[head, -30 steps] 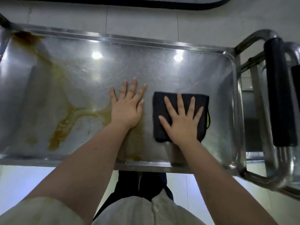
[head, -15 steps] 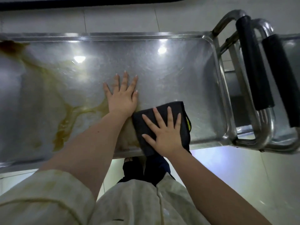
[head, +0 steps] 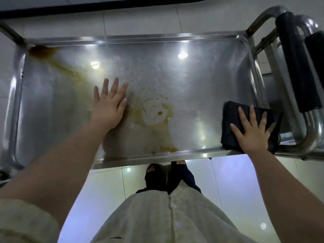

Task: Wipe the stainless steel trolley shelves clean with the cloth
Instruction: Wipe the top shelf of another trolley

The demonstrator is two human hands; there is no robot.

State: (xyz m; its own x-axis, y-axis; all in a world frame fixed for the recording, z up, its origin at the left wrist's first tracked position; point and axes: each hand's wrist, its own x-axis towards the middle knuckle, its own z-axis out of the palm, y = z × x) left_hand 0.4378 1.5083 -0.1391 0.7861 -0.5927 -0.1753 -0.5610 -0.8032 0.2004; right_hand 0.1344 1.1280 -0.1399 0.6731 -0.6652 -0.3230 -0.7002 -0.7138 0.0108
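Note:
The stainless steel trolley shelf [head: 201, 81] fills the upper half of the head view. A brown-yellow stain [head: 154, 113] spreads over its middle, and a darker streak [head: 42, 50] runs from the far left corner. My left hand [head: 109, 106] lies flat on the shelf, fingers straight, just left of the stain. My right hand [head: 252, 132] presses flat on a folded black cloth [head: 231, 118] at the shelf's near right corner, over the front rim. The cloth shows a yellow tag at its right edge.
The trolley's steel handle bars with black grips [head: 296, 67] rise at the right, close to the cloth. A second trolley's frame stands behind them. White floor tiles [head: 228, 190] and my feet [head: 164, 174] lie below the shelf's front rim.
My right hand slid the cloth from the middle front of the shelf to the near right corner. The stain where the cloth passed is smeared thinner. My left hand stayed flat on the shelf.

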